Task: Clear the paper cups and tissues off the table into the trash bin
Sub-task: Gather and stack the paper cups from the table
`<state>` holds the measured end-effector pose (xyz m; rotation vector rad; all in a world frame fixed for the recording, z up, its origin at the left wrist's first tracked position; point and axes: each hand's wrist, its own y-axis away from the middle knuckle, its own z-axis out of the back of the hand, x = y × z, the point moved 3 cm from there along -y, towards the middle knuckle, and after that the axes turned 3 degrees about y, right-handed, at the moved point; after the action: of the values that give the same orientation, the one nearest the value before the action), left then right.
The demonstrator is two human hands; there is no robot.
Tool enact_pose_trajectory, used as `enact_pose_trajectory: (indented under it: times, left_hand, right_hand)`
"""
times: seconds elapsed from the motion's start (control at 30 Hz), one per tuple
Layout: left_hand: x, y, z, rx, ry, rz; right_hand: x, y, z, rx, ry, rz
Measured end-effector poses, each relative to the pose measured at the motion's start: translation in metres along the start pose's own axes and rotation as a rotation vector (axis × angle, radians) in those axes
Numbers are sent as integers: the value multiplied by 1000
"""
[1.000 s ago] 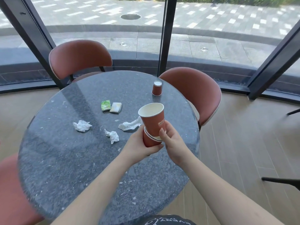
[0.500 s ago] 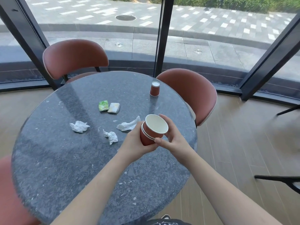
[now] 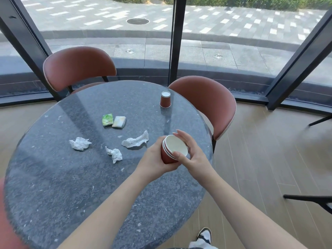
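The left hand (image 3: 152,159) is gripping the nested cups (image 3: 172,150) above the table (image 3: 53,186), near its right edge. The right hand (image 3: 194,155) is curling thumb and fingers around their rim. An inverted cup (image 3: 165,101) is standing at the table's far edge; three tissues (image 3: 80,143) are lying left of centre.

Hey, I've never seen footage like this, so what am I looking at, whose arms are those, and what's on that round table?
There is no machine here: a person wears a wide-angle camera on the head, looking down at their own bare arms. The left hand grips a stack of nested red-brown paper cups, white inside, while the right hand curls around its rim. On the round dark speckled stone table lie three crumpled white tissues, a small green packet, a pale yellowish packet, and one more red-brown paper cup standing upside down on the far side. Two rust-coloured chairs stand behind the table. No trash bin is visible.
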<state>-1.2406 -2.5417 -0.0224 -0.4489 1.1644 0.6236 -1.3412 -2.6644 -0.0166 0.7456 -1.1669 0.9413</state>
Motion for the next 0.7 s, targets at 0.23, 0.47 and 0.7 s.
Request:
enact_pose_trajectory:
  times: [0.23,0.47,0.7]
  left_hand:
    - [-13,-41,-69,-50,-19,75]
    - [-23,-85,-132,-182,6,170]
    - [-29,-102,-160,-255,18,231]
  right_hand:
    - [-23,-12,75,52,-30,-15]
    - [-65,-20,209,72,53,-58]
    - [-73,-55,234,154,96,-32]
